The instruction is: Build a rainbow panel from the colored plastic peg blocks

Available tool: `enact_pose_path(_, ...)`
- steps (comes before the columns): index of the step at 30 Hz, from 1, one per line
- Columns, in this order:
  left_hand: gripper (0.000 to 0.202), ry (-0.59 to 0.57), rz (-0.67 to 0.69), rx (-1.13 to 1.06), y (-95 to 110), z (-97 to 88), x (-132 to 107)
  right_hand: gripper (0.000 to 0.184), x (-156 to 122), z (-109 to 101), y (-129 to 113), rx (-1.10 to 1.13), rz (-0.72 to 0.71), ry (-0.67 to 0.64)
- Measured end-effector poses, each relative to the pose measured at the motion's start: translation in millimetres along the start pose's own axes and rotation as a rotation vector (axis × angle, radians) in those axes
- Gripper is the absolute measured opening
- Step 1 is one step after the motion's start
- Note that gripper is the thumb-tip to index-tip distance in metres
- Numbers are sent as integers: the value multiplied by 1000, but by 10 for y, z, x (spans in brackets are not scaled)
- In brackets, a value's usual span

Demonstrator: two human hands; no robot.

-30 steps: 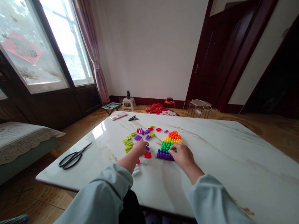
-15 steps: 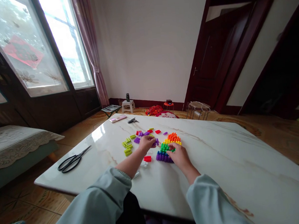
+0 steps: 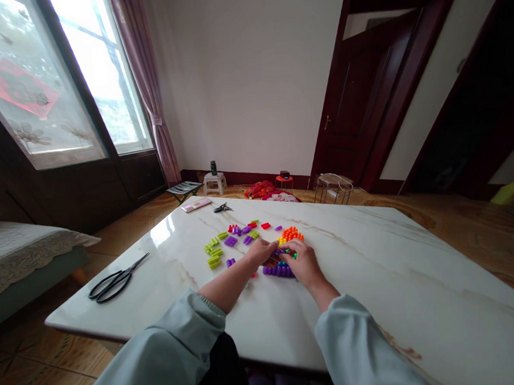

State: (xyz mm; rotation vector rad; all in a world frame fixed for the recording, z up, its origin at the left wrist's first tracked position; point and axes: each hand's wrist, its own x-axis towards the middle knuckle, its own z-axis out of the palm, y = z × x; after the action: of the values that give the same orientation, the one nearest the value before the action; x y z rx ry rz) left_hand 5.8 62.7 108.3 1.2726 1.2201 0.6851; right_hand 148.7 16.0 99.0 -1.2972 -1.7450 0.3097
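Observation:
A rainbow block of small beads, with orange beads (image 3: 293, 233) at the top and purple beads (image 3: 279, 271) along its lower edge, stands on the table. My left hand (image 3: 263, 252) is closed in a pinch over its left side, with a purple bead (image 3: 280, 251) at the fingertips. From the right, my right hand (image 3: 303, 261) is closed too, its finger and thumb meeting the left fingertips. Whatever the right hand grips is too small to make out. Both hands hide the middle rows. Loose yellow-green beads (image 3: 213, 248) and purple beads (image 3: 231, 241) lie to the left.
Black-handled scissors (image 3: 119, 279) lie on the left of the marble-patterned table (image 3: 377, 278). A pink phone (image 3: 196, 204) and small dark pliers (image 3: 222, 208) are near the far edge. Red beads (image 3: 265, 226) lie beyond my hands. Stools (image 3: 214, 182) stand past the table.
My left hand has moved right with the purple bead, from the loose beads to the rainbow block, and now meets my right hand. The view has shifted slightly.

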Motion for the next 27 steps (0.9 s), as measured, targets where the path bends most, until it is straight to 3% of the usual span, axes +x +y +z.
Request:
enact_pose_path(3,55,-28,32,113,40,18,-57,13,5,-10,1,-47,50,45)
enact_pose_path(6,59,-56,117,242,43,9,-53,12,7,-27,5,-35,130,74)
enact_pose_path(12,34,6,367,507,-73,-139,72,10,-4,-243,127,-103,231,88)
enact_pose_path(16,17,64,381,563,-115,-272,85,8,-83,-540,367,-258,369,75)
enact_pose_path(21,15,111,325,530,-138,-335,111,3,-265,-752,640,-286,559,-95)
enact_pose_path(24,16,98,332,538,-159,-324,146,7,-340,-713,694,-226,659,-223)
enact_pose_path(27,16,84,329,558,-171,-311,162,10,-355,-623,687,-225,679,-261)
